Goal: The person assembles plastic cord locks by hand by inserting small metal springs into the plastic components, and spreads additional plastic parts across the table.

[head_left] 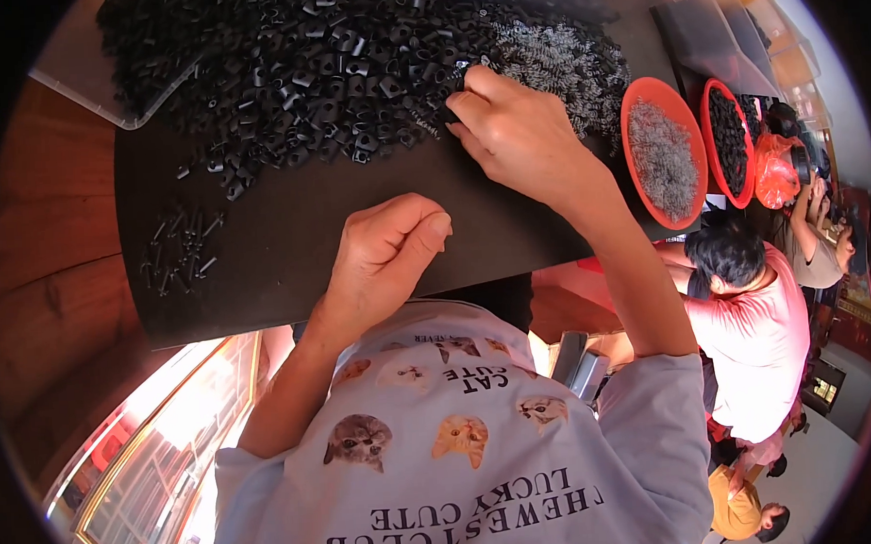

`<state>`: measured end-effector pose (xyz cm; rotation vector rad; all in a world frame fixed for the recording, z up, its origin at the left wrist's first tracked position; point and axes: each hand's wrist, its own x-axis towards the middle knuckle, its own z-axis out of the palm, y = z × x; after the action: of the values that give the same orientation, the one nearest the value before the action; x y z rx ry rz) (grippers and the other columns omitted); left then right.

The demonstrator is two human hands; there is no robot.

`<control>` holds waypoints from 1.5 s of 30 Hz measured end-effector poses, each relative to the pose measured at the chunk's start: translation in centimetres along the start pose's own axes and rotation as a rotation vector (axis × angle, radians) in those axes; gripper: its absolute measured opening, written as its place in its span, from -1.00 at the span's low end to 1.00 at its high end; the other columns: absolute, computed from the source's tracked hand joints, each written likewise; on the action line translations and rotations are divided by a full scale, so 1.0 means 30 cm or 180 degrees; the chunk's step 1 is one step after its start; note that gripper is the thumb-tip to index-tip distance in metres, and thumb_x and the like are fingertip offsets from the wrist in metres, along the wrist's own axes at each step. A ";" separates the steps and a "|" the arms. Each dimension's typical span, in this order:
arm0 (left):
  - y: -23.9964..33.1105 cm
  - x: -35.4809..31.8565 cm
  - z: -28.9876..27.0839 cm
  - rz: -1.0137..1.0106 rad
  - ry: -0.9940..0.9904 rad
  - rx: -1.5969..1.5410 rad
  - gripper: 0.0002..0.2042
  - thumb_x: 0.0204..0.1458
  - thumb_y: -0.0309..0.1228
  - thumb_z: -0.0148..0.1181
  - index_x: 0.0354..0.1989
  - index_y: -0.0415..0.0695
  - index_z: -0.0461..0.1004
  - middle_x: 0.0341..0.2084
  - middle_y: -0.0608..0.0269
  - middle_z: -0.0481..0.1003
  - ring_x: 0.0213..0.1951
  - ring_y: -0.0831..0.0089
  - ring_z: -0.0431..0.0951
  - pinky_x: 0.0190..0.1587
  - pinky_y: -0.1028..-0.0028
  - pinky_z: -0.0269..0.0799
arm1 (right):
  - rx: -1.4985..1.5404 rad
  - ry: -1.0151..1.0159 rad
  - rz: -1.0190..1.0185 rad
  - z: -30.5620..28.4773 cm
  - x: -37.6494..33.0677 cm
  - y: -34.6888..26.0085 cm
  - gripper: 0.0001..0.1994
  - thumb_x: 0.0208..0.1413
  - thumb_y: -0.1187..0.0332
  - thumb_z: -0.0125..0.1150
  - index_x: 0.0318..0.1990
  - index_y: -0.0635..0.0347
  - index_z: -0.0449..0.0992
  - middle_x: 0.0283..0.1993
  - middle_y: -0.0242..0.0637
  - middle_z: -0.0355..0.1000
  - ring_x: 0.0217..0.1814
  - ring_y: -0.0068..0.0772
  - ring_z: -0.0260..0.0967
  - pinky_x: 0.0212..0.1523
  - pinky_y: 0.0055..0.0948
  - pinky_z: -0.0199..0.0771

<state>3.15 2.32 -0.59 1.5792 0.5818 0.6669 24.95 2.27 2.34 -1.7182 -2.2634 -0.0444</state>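
Observation:
My left hand point(384, 257) is curled into a fist above the near side of the dark table point(287, 215), thumb laid over the fingers; whatever it may hold is hidden. My right hand point(519, 132) reaches to the edge of a large heap of small black plastic parts point(349, 72), its fingers bent together. What lies between those fingertips cannot be made out. Beside and beyond the right hand spreads a pile of small silvery metal springs point(567, 62), running into the black parts.
Several small black pins point(177, 249) lie at the table's left. To the right stand a red bowl of springs point(700, 153) and another red bowl with black parts point(709, 129). Clear plastic bins point(133, 122) border the heap. A person in pink point(759, 326) sits at the right.

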 end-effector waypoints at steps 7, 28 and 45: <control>0.027 -0.003 -0.006 -0.0436 0.0079 -0.0206 -0.80 0.28 -0.42 0.03 -0.35 -0.23 0.52 -0.48 0.33 0.50 -0.51 0.66 0.42 -0.49 0.64 0.32 | 0.0225 0.0221 0.0015 -0.002 -0.036 -0.031 -0.74 -0.11 0.42 0.38 -0.26 0.19 0.44 -0.29 -0.27 0.33 -0.38 -0.18 0.45 -0.48 -0.24 0.42; 0.050 0.009 0.012 -0.0576 0.0260 -0.0744 -0.89 0.26 -0.49 0.00 -0.22 -0.25 0.45 -0.38 0.36 0.53 -0.43 0.69 0.43 -0.38 0.62 0.37 | 0.0650 0.0436 0.0488 -0.070 -0.178 0.022 -0.86 0.04 0.50 0.25 -0.23 0.17 0.48 -0.31 -0.24 0.37 -0.38 -0.11 0.43 -0.42 -0.29 0.45; 0.000 0.004 0.017 -0.0311 0.0192 -0.0312 -0.87 0.22 -0.45 0.15 -0.27 -0.28 0.43 -0.55 0.40 0.39 -0.51 0.71 0.29 -0.47 0.64 0.26 | 0.0996 0.0170 0.0238 -0.071 -0.069 -0.004 -0.84 -0.10 0.58 0.14 -0.29 0.25 0.44 -0.38 -0.21 0.38 -0.36 -0.13 0.47 -0.39 -0.24 0.47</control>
<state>3.61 2.04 -0.61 1.4342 0.6572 0.6614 25.79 -0.15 3.87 -1.6115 -2.0383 0.2626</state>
